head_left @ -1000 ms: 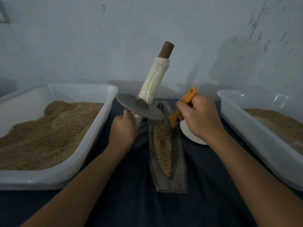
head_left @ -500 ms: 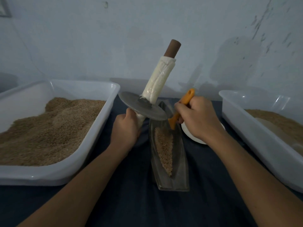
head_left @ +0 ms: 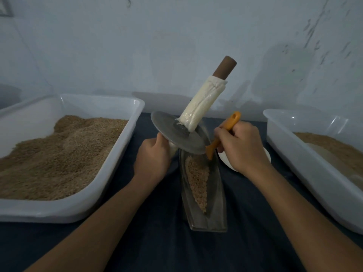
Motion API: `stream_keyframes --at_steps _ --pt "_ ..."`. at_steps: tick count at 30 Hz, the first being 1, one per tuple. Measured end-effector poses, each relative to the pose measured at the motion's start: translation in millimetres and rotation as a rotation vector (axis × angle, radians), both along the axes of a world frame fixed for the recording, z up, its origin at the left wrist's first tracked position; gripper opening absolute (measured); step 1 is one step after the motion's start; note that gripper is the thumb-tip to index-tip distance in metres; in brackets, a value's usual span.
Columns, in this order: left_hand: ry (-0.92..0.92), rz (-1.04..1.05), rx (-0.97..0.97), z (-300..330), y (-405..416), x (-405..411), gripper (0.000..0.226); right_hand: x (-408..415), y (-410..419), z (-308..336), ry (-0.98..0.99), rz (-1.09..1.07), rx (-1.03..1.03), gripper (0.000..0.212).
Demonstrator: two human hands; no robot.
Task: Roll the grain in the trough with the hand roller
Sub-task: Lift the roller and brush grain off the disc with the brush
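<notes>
Nearest the camera, the bench (head_left: pixel 161 250), covered in dark cloth, carries the near, blunt end of the trough (head_left: pixel 213 216), a narrow boat-shaped metal channel whose long axis runs straight away from the person. A tapered strip of grain (head_left: pixel 197 179) lies along its bottom, thin at the near end and widening toward the far end.

Further on, the two hands flank the trough's far half. The left hand (head_left: pixel 152 160) is just left of it, its grip wrapped round the lower handle of the hand roller (head_left: pixel 177 135). The roller's metal disc is lifted off the grain and tilted nearly flat, above the trough's far end. The upper handle, wrapped in pale plastic with a brown tip, points up and to the right. The right hand (head_left: pixel 238 146) sits just right of the trough, fingers curled round an orange-handled tool (head_left: pixel 224 135) whose lower end dips into the far end; its blade is hidden.

To roll, I judge the disc must be stood on edge, in line with the trough's length, and lowered onto the grain.

Beyond, white tubs (head_left: pixel 110 154) of grain stand on either side, and a white dish (head_left: pixel 225 161) shows beside the right hand.
</notes>
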State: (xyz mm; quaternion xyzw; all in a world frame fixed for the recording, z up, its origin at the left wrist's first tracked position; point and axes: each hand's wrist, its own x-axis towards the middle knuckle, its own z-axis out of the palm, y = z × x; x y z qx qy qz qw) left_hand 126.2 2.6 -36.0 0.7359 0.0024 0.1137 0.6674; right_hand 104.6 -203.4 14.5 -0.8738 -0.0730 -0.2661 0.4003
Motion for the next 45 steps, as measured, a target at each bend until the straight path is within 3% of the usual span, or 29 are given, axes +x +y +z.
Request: stream_keyframes --at_steps 7,12,15,20,24,29,32,40,45 --pt "0.059 0.008 -0.041 1.6 2.3 3.0 0.049 -36.4 -8.4 43.8 -0.096 0.058 0.123 0.03" --pt "0.018 0.085 0.058 0.5 4.1 10.0 0.039 -66.5 -1.3 42.1 0.058 0.195 0.122 0.03" --pt "0.11 0.124 -0.02 0.8 5.2 13.2 0.048 -66.9 2.0 31.2 0.098 0.154 0.092 0.031" --pt "0.032 0.121 0.197 1.4 6.8 11.2 0.037 -45.9 6.9 17.4 0.038 0.075 0.082 0.034" --pt "-0.034 0.073 0.214 2.3 5.1 7.8 0.035 -39.5 2.6 19.2 -0.017 0.012 0.08 0.039" --pt "0.092 0.022 -0.08 3.3 1.7 0.8 0.053 -61.1 -4.5 28.3 -0.035 0.147 0.154 0.028" --pt "0.074 0.036 -0.04 1.4 1.6 0.1 0.051 -69.4 -0.3 22.7 0.027 0.189 0.099 0.024" --pt "0.055 0.027 -0.049 -0.6 2.6 -0.6 0.039 -57.7 -3.1 11.3 -0.114 0.054 0.06 0.036" --pt "0.052 0.012 -0.005 1.5 2.2 -3.8 0.043 -77.2 1.9 6.8 -0.083 0.14 0.148 0.034"
